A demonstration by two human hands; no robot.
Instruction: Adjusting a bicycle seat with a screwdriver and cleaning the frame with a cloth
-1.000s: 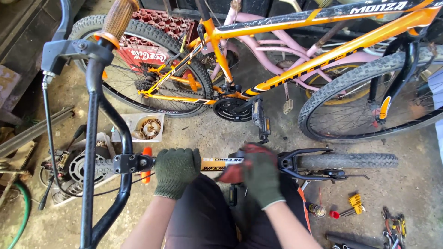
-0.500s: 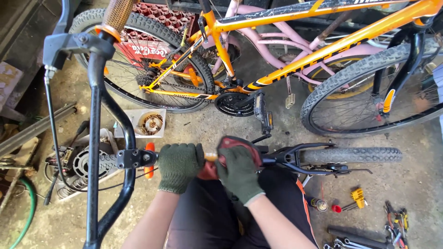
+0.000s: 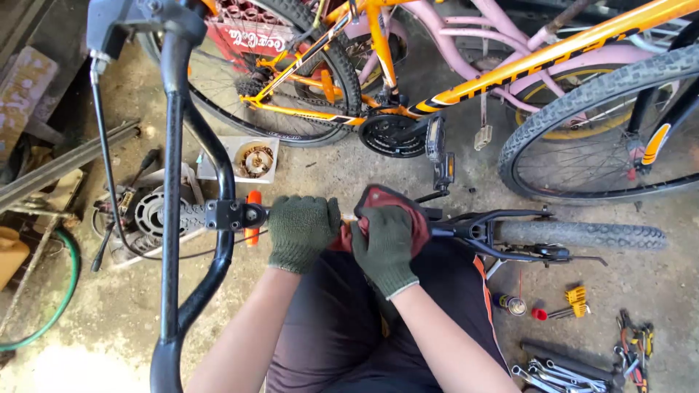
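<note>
Concrete workshop floor (image 3: 349, 171), stained and gritty, seen from above. You sit astride a small black bicycle frame (image 3: 473, 229) lying across your lap, its knobby tyre (image 3: 582, 234) to your right and its black handlebar (image 3: 175, 218) curving up at your left. Your left hand (image 3: 300, 231), in a green knit glove, wraps around the top tube just beside the stem clamp (image 3: 231, 215); its fingers are closed on the tube. Your right hand (image 3: 386, 246), gloved alike, presses a red rag (image 3: 397, 207) onto the same tube, fingers closed over the cloth. The two hands touch.

Edges and room: an orange bicycle (image 3: 451, 87) and a pink bicycle (image 3: 510, 44) stand close ahead, a pedal (image 3: 440, 156) hanging just above the rag. At left lie a motor housing (image 3: 156, 211), a white box (image 3: 244, 156) and a green hose (image 3: 58, 306); at lower right, spanners (image 3: 553, 371), pliers (image 3: 633, 349) and a small can (image 3: 513, 304). Open floor remains only in the narrow strip between the frame and the orange bicycle's wheels.

Against half a second ago, the rag and right hand sit slightly further from the stem, still meeting the left glove; the left hand keeps its grip, and the view has tipped downward.
</note>
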